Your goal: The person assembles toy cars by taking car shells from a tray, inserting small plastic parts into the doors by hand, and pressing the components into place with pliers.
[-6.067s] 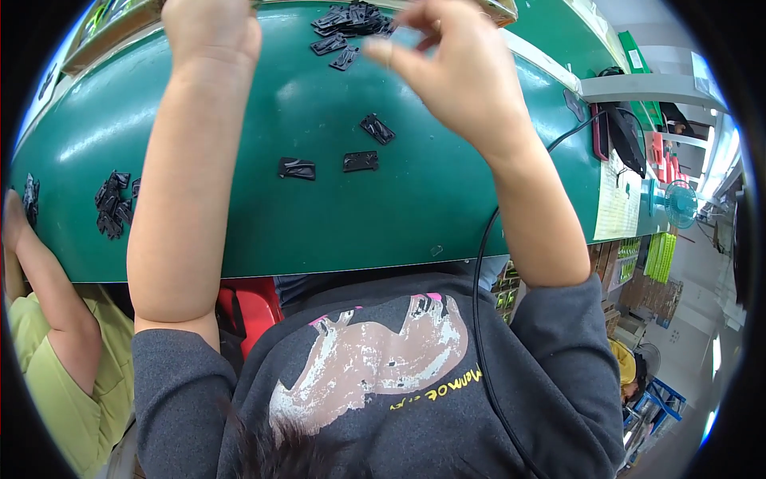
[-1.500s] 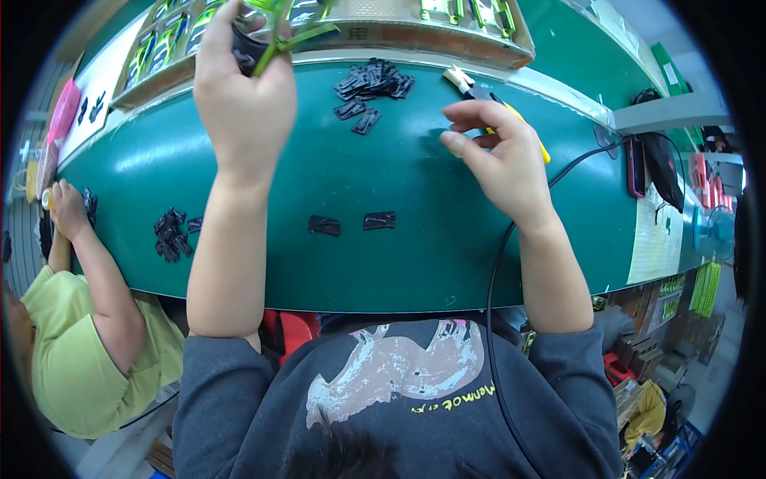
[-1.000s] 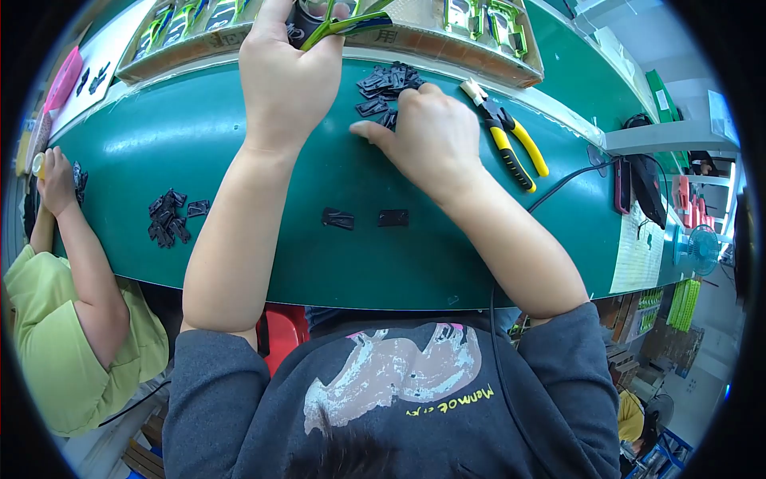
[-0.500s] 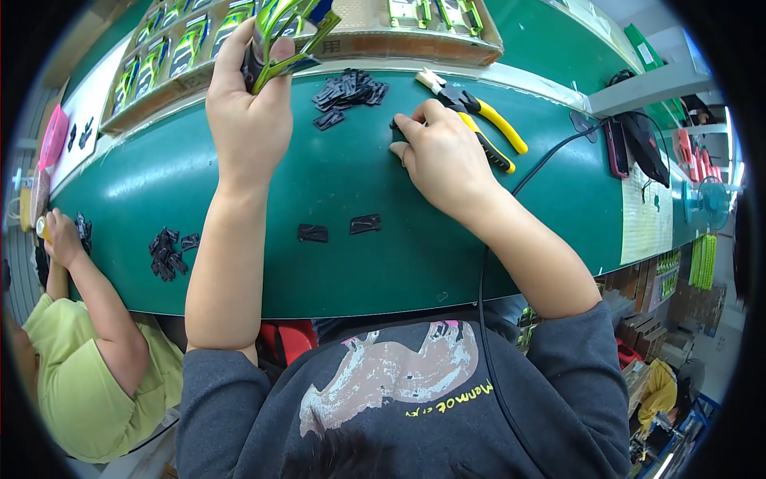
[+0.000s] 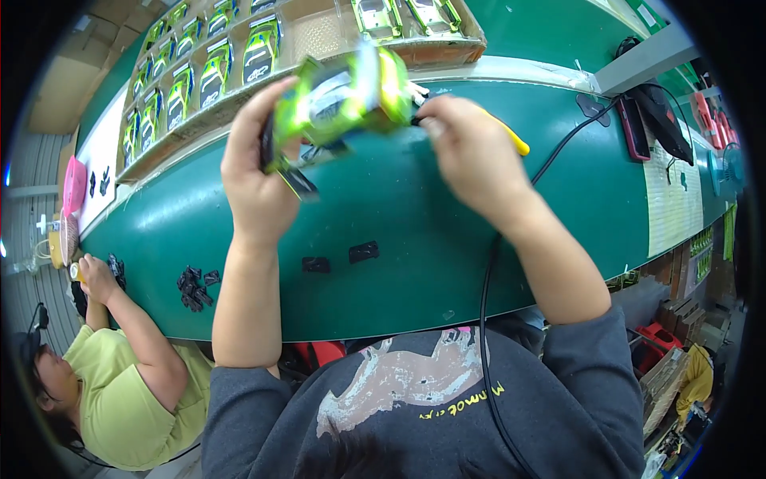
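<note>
My left hand (image 5: 259, 164) is closed around a bright green toy car body shell (image 5: 343, 100), raised over the green table (image 5: 383, 207) and blurred by motion. My right hand (image 5: 479, 156) pinches a small black plastic part (image 5: 416, 120), mostly hidden by the fingertips, just right of the shell. Beneath and behind this hand lie pliers with yellow handles (image 5: 515, 140), largely covered. Two flat black plastic pieces, a left one (image 5: 316, 264) and a right one (image 5: 364, 251), lie apart on the table between my forearms.
A cardboard tray (image 5: 443, 53) of green car shells runs along the far side. A small pile of black parts (image 5: 194, 289) lies left of my left forearm. At the left edge sits a co-worker (image 5: 132, 399). A black cable (image 5: 484, 295) crosses the table near my right arm.
The car shell has tilted and come down toward my right hand. My right hand has shifted slightly right with the black part. The shell now hides the far pile of black parts.
</note>
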`<control>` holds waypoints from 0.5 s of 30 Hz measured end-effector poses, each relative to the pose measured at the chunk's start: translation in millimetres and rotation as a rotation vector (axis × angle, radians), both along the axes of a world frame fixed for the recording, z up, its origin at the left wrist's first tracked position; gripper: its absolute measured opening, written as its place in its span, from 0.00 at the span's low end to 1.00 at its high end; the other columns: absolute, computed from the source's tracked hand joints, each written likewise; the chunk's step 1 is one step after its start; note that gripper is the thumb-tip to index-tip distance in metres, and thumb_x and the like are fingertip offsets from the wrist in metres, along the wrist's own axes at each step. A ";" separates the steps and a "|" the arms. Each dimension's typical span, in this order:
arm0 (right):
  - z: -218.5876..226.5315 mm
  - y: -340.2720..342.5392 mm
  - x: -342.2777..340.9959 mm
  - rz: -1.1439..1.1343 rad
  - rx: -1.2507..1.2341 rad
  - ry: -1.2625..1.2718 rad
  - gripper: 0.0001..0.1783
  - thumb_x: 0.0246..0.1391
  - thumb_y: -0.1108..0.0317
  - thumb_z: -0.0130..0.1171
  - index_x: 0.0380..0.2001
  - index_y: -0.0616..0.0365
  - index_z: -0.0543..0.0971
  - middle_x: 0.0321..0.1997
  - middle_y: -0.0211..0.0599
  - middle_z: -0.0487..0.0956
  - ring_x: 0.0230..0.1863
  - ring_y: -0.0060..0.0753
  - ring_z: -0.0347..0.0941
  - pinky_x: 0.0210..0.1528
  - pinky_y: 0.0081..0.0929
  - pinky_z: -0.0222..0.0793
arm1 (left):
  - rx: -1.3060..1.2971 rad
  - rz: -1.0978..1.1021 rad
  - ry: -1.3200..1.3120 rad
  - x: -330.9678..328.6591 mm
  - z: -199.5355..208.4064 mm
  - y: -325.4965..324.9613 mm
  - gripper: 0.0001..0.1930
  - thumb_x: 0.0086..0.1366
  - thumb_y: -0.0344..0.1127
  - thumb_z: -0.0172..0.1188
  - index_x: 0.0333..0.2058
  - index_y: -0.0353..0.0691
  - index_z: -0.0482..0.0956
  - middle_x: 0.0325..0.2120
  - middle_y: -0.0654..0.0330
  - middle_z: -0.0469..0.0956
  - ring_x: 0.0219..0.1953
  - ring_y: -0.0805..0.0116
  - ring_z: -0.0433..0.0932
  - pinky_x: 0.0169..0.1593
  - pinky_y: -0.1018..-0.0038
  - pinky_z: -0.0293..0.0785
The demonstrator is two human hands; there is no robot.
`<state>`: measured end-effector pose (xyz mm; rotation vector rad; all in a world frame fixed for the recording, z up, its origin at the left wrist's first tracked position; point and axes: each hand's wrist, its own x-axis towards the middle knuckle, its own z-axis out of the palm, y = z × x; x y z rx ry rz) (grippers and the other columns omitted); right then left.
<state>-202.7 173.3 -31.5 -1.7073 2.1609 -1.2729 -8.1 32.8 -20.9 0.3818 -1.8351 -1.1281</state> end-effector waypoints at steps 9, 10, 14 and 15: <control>51.0 27.5 -23.9 0.199 -0.086 -0.595 0.07 0.50 0.77 0.65 0.35 0.63 0.83 0.29 0.28 0.79 0.29 0.16 0.73 0.32 0.17 0.70 | -0.185 -0.380 -0.246 -7.8 -3.0 37.2 0.37 0.64 0.24 0.61 0.66 0.31 0.51 0.43 0.49 0.75 0.44 0.63 0.78 0.49 0.70 0.75; 54.1 29.9 -25.3 0.258 -0.055 -0.547 0.07 0.49 0.77 0.66 0.34 0.63 0.83 0.29 0.28 0.80 0.30 0.16 0.74 0.33 0.16 0.70 | -0.187 -0.385 -0.258 -10.4 -3.8 38.6 0.37 0.64 0.24 0.61 0.66 0.31 0.51 0.43 0.49 0.75 0.44 0.63 0.78 0.49 0.70 0.75; 51.0 28.5 -21.2 0.321 -0.076 -0.329 0.08 0.42 0.80 0.69 0.29 0.62 0.83 0.30 0.33 0.80 0.30 0.20 0.74 0.30 0.17 0.67 | -0.191 -0.373 -0.180 -13.4 -9.5 41.7 0.41 0.51 0.18 0.69 0.63 0.31 0.59 0.50 0.47 0.76 0.40 0.63 0.81 0.44 0.73 0.76; 52.0 27.3 -19.8 0.306 -0.036 -0.332 0.07 0.42 0.79 0.68 0.28 0.62 0.83 0.28 0.36 0.80 0.29 0.26 0.76 0.31 0.21 0.70 | -0.205 -0.363 -0.199 -12.8 -10.4 41.7 0.42 0.50 0.18 0.70 0.63 0.31 0.59 0.54 0.47 0.74 0.41 0.62 0.81 0.45 0.72 0.76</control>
